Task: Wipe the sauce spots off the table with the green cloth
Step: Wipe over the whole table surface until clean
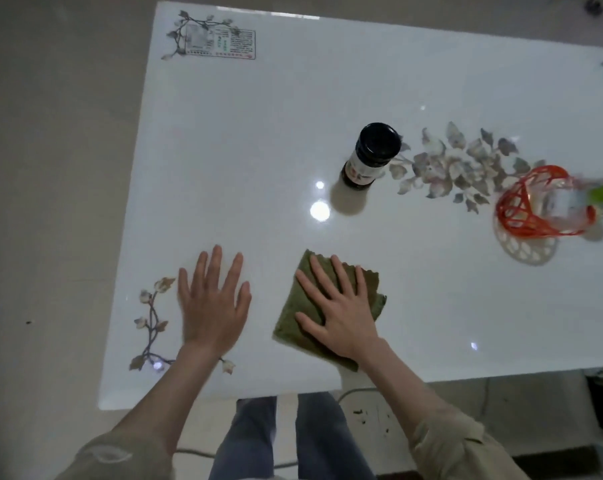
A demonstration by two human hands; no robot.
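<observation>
Pressing our right hand [341, 317] flat, fingers spread, on the green cloth [305, 301] near the front edge of the white tabletop [258, 150]. Our left hand [213, 306] lies spread, palm down, on bare tabletop beside the cloth, not touching it. A dark bottle [367, 157] stands upright beyond the cloth, well apart. A red basket [516, 206] sits far right, contents blurred. Printed flowers [459, 161] lie between bottle and basket.

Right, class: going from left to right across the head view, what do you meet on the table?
Vine print → left hand → cloth under the right hand → flower print → basket. The bottle is left out: it overlaps the cloth's span.
</observation>
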